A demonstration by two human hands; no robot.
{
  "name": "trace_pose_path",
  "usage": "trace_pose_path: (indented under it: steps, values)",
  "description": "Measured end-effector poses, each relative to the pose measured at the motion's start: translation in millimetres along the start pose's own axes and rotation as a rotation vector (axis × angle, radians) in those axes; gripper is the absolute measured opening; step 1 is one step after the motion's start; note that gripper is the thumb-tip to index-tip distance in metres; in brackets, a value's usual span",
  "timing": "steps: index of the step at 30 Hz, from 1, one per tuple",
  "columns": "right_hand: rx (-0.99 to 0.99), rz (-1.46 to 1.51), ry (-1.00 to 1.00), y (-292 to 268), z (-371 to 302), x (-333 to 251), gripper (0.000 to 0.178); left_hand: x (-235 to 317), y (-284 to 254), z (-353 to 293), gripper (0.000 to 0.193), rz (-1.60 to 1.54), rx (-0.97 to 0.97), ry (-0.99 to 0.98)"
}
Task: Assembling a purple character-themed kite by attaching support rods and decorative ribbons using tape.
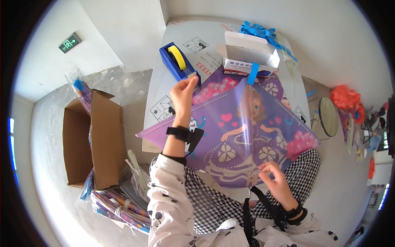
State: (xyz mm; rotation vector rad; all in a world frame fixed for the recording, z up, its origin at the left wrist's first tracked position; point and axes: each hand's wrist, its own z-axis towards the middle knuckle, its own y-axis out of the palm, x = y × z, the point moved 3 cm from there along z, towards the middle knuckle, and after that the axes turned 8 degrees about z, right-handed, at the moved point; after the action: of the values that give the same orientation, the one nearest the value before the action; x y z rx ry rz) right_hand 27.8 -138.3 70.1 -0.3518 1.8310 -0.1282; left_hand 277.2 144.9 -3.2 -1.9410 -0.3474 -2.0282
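Observation:
A purple diamond-shaped kite (214, 140), printed with a figure in a gown, hearts and pink balloons, lies across my lap and the table's near edge. Its top corner bears a blue ribbon strip (253, 74). My left hand (182, 94) reaches over the kite to a blue tape dispenser (170, 61) with a yellow-cored roll. Thumb and forefinger are pinched on the clear tape (192, 75) at the dispenser's front end. Over the kite's lower right part is my right hand (279, 186), fingers loosely bent, thumb and forefinger apart, nothing visible between them.
An opened white box (249, 55) stands on the covered table (197, 31), with blue ribbon (259, 31) heaped behind. On the floor at left are a cardboard box (108, 140) and bundled printed sheets (119, 208). A round stool (328, 116) and red bag (345, 98) are at right.

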Motion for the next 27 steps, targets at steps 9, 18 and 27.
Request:
trace_pose_path:
  steps: [9, 18, 27]
  values:
    - [-0.219, -0.060, 0.005, -48, -36, -27, 0.014, 77, -129, -124, 0.018, -0.689, 0.043, 0.162]
    - [-0.281, -0.351, -0.158, -63, -47, -69, 0.018, 63, -179, -215, 0.017, -0.717, 0.207, 0.095]
    - [-0.284, -0.528, -0.282, -57, -19, -97, 0.017, 66, -207, -228, 0.009, -0.484, 0.342, 0.107]
